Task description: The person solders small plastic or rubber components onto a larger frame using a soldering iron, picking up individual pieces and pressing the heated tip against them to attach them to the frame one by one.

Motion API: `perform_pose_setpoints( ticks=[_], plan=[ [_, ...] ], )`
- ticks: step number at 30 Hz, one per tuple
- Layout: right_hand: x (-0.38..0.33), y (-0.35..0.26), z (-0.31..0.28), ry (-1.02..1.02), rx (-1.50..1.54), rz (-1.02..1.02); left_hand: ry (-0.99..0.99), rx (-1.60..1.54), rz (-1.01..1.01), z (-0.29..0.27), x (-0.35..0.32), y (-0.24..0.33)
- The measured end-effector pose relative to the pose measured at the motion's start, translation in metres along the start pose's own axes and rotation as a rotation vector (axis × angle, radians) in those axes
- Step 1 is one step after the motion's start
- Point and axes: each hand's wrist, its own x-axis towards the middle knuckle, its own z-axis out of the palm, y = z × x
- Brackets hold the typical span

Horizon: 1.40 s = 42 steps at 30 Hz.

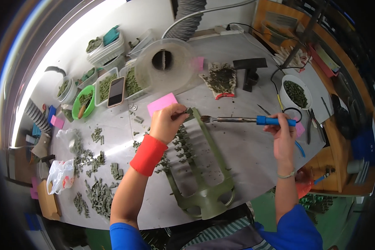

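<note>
My right hand (282, 135) grips the blue handle of a soldering iron (237, 119), held nearly level with its dark tip pointing left. That tip is close to the far end of a long olive-green plastic frame (208, 198). My left hand (166, 121), below a red wristband, pinches a small green plastic piece (190, 112) at the frame's far end; the fingers partly hide it. Slim bars run along the frame, and small green clips (182, 146) line the middle and left ones. The frame's wide near end lies toward my body.
Loose green parts (100, 196) lie in piles at left, beside a white plastic bag (61, 177). Behind stand a phone (116, 91), a green bowl (83, 102) and a clear fume hood (181, 66). A soiled glove (221, 79), white tub (296, 91) and pliers (309, 125) are farther right.
</note>
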Motion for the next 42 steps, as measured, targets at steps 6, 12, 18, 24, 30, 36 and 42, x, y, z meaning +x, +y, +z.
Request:
perform_pose_setpoints(
  ticks=[6,12,18,24,30,36,42],
  plan=[
    [0.005,0.016,-0.003,-0.041,-0.021,0.040,-0.094,0.183,0.009,0.028,0.020,-0.004],
    [0.011,0.030,-0.003,-0.054,-0.006,0.071,-0.123,0.340,0.131,0.035,0.025,-0.006],
    [0.011,0.037,0.005,-0.046,0.032,0.078,-0.099,0.365,0.125,0.037,0.024,-0.021],
    [0.013,0.038,0.003,-0.065,0.035,0.076,-0.211,0.419,0.091,0.036,0.030,-0.010],
    [0.015,0.029,0.000,-0.016,-0.007,0.056,-0.206,0.422,0.128,0.043,0.035,-0.012],
    [0.006,0.010,-0.001,0.050,-0.096,0.031,-0.214,0.451,0.120,0.021,0.024,-0.024],
    [0.005,0.005,-0.026,0.077,-0.064,0.067,0.127,0.159,-0.040,-0.049,-0.006,-0.016]
  ],
)
